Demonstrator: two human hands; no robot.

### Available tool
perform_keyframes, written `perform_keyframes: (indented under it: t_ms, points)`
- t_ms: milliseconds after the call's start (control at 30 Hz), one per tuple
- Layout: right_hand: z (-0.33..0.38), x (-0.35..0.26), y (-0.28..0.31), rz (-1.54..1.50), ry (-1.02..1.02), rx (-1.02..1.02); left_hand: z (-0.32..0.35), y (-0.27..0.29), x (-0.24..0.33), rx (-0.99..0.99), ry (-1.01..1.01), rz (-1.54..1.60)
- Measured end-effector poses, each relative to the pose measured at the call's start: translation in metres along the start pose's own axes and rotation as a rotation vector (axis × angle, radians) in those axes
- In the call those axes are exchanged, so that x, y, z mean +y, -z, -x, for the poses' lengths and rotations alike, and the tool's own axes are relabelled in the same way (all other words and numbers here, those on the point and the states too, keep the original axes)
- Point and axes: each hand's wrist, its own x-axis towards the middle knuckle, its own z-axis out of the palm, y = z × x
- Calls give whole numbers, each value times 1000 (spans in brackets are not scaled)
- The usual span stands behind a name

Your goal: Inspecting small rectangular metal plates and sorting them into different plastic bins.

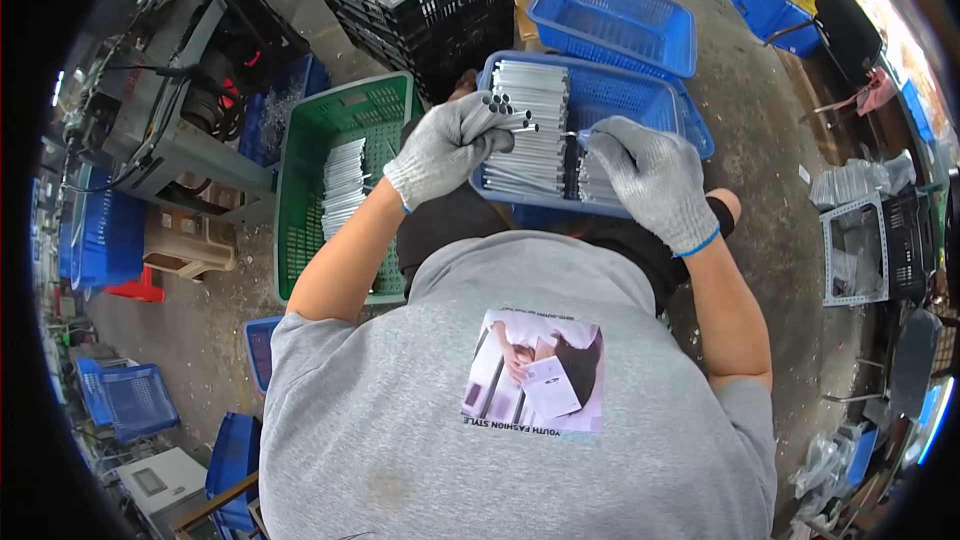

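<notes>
My left hand, in a white knit glove, is wrapped round several thin metal tubes, their open ends pointing right. To the right, my gloved right hand is closed, thumb and fingers pinched together toward the tubes. A small slim bluish piece shows at its fingertips, too little to name. Both hands are over a blue plastic basket, which holds rows of silver tubes. More silver tubes lie in the green basket on my left.
Stacked black crates stand beyond the green basket, with another blue basket at the far side. A machine and a beige stool are at the left. On the right floor lie bagged parts and a grey frame-like crate.
</notes>
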Motion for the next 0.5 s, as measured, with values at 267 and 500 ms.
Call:
perform_keyframes:
  t_ms: [267, 500]
  points:
    - [3, -11, 0, 163, 112, -119, 20, -6, 1, 50, 92, -195]
    - [5, -10, -4, 187, 154, -160, 21, -12, -3, 33, -19, -398]
